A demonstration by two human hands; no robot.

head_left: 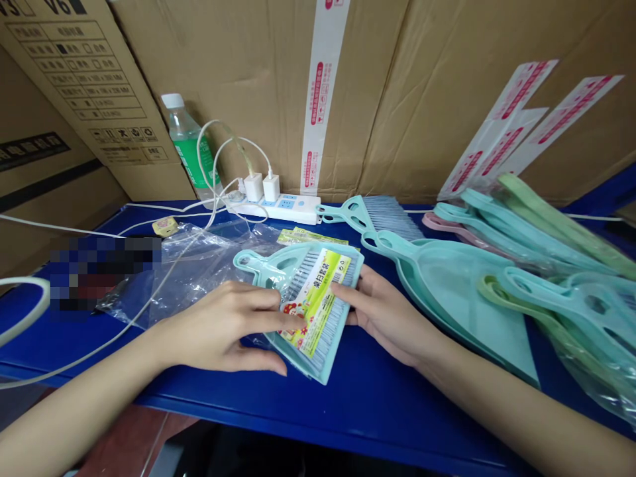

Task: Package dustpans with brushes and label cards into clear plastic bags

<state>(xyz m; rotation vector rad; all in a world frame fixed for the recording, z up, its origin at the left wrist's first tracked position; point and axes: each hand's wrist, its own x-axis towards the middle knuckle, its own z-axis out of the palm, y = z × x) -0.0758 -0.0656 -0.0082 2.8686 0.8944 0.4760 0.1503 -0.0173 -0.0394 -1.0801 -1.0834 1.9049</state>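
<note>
A small teal dustpan and brush set (293, 265) is tilted in front of me above the blue table, its brush lying in the pan. A yellow-green paper label (318, 301) with a cartoon figure and printed characters lies across the grey-blue bristles. My right hand (380, 308) grips the set at its right edge, thumb on the front and fingers behind. My left hand (236, 324) rests over the left side with its index finger stretched onto the label and its thumb apart. Clear plastic film (213, 258) lies behind and left of it.
Stacked teal dustpans (467, 285) and a loose brush (392, 215) lie right of centre. Several wrapped sets (591, 318) are piled at the right. A power strip (293, 207) with white cables, a water bottle (191, 152) and cardboard boxes (258, 66) stand at the back.
</note>
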